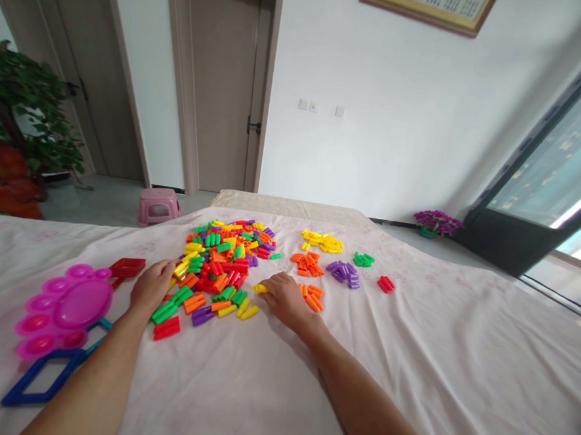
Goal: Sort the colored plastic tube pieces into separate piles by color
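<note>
Head view: a yellow piece [259, 288] is pinched by the right hand [285, 297] beside the mixed pile [221, 266]; the grip of the left hand [152, 285] cannot be told. Colour sorting seems in hand; carrying to the yellow group [324, 242] is likely called for.

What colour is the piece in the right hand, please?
The piece in the right hand is yellow, seen in the head view.

A home: leafy houseplant [41, 113], plastic stool [158, 199]

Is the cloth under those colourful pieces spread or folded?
Spread: the cloth extends widely around the colourful pieces, though wrinkled.
</note>
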Demonstrator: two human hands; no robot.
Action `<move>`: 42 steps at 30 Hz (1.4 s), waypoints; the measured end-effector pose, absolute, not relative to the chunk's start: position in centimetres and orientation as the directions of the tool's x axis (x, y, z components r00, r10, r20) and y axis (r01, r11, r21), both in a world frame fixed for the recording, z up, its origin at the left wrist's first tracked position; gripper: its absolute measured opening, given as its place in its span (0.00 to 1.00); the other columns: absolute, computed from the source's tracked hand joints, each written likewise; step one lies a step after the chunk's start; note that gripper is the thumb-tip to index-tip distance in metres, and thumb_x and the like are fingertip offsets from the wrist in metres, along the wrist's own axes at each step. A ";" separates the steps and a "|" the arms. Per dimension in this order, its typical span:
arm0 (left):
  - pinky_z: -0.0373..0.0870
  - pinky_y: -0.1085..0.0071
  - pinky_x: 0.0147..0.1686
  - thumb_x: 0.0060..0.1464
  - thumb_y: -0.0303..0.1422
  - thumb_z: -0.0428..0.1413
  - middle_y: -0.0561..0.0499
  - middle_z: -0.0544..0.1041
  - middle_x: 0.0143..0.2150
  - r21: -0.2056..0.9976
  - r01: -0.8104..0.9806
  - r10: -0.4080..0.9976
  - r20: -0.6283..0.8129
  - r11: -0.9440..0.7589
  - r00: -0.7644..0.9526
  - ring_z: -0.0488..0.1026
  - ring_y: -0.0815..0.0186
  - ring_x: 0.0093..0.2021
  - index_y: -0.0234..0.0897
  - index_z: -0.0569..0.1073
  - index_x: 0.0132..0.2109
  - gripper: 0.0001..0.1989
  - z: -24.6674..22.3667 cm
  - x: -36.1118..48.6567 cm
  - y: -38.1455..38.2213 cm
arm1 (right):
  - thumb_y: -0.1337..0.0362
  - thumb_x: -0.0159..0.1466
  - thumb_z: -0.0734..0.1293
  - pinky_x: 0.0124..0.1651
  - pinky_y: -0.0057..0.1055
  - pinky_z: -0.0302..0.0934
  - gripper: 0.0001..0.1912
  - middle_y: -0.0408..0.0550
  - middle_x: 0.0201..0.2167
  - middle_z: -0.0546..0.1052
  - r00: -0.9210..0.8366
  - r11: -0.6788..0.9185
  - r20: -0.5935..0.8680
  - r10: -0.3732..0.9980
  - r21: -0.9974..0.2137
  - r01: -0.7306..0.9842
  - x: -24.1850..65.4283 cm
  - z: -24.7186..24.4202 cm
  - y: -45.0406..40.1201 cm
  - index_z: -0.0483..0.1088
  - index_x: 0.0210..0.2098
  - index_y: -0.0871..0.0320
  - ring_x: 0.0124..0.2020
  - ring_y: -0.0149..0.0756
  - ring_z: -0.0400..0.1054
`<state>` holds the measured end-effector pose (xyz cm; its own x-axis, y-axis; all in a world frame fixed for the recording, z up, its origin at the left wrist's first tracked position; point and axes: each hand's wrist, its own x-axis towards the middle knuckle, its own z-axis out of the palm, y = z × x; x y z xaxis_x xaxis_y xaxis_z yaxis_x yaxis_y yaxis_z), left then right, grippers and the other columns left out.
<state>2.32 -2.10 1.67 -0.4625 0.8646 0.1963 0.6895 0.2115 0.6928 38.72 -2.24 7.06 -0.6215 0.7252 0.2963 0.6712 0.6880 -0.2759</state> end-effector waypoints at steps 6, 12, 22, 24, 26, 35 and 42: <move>0.70 0.70 0.45 0.60 0.44 0.46 0.48 0.81 0.51 0.700 0.675 0.857 0.179 0.233 -0.482 0.77 0.57 0.49 0.42 0.79 0.51 0.22 1.0 1.4 -1.0 | 0.59 0.70 0.62 0.37 0.27 0.54 0.11 0.47 0.36 0.78 -0.248 0.387 0.369 0.896 -0.372 0.844 41.7 8.4 2.0 0.73 0.38 0.57 0.36 0.35 0.69; 0.70 0.68 0.45 0.61 0.45 0.45 0.47 0.81 0.51 0.700 0.668 0.857 0.157 0.254 -0.491 0.76 0.56 0.50 0.43 0.79 0.51 0.23 0.9 1.1 -0.5 | 0.61 0.67 0.62 0.37 0.28 0.57 0.13 0.53 0.39 0.80 0.153 -0.016 0.293 0.944 -0.421 0.907 47.5 11.9 9.6 0.75 0.44 0.60 0.40 0.39 0.73; 0.69 0.69 0.44 0.61 0.45 0.45 0.47 0.81 0.52 0.681 0.688 0.857 0.175 0.250 -0.485 0.76 0.56 0.50 0.42 0.79 0.51 0.23 0.6 1.1 -0.4 | 0.64 0.63 0.64 0.41 0.30 0.66 0.17 0.48 0.39 0.81 -0.036 0.259 0.316 0.948 -0.702 0.663 46.6 9.1 6.5 0.76 0.50 0.58 0.37 0.37 0.76; 0.68 0.69 0.45 0.62 0.45 0.44 0.47 0.81 0.52 0.675 0.691 0.860 0.167 0.257 -0.482 0.76 0.56 0.50 0.42 0.79 0.52 0.24 0.7 1.1 -0.4 | 0.63 0.63 0.65 0.38 0.29 0.66 0.13 0.46 0.36 0.81 -0.234 0.360 0.273 0.933 -0.728 0.583 44.5 8.7 4.3 0.78 0.45 0.57 0.33 0.35 0.75; 0.68 0.69 0.45 0.62 0.45 0.44 0.47 0.81 0.52 0.676 0.689 0.861 0.161 0.260 -0.482 0.76 0.57 0.50 0.41 0.78 0.52 0.24 0.9 1.2 -0.5 | 0.63 0.63 0.67 0.36 0.27 0.64 0.10 0.45 0.34 0.81 -0.404 0.425 0.219 0.888 -0.724 0.543 42.5 8.7 2.3 0.79 0.42 0.57 0.32 0.33 0.74; 0.69 0.70 0.44 0.62 0.45 0.43 0.46 0.81 0.51 0.671 0.699 0.863 0.177 0.246 -0.473 0.76 0.57 0.50 0.40 0.79 0.52 0.24 1.0 1.2 -0.6 | 0.51 0.58 0.76 0.40 0.27 0.58 0.17 0.45 0.40 0.80 -0.768 0.722 0.053 0.638 -0.388 0.573 37.7 9.1 -2.9 0.79 0.42 0.53 0.42 0.38 0.72; 0.69 0.70 0.43 0.62 0.45 0.44 0.48 0.81 0.51 0.662 0.708 0.866 0.176 0.248 -0.468 0.76 0.58 0.49 0.42 0.78 0.52 0.24 0.6 0.9 -0.4 | 0.57 0.65 0.69 0.38 0.27 0.57 0.11 0.46 0.39 0.81 -0.725 0.699 0.081 0.684 -0.359 0.618 37.6 8.9 -2.8 0.78 0.44 0.53 0.38 0.35 0.72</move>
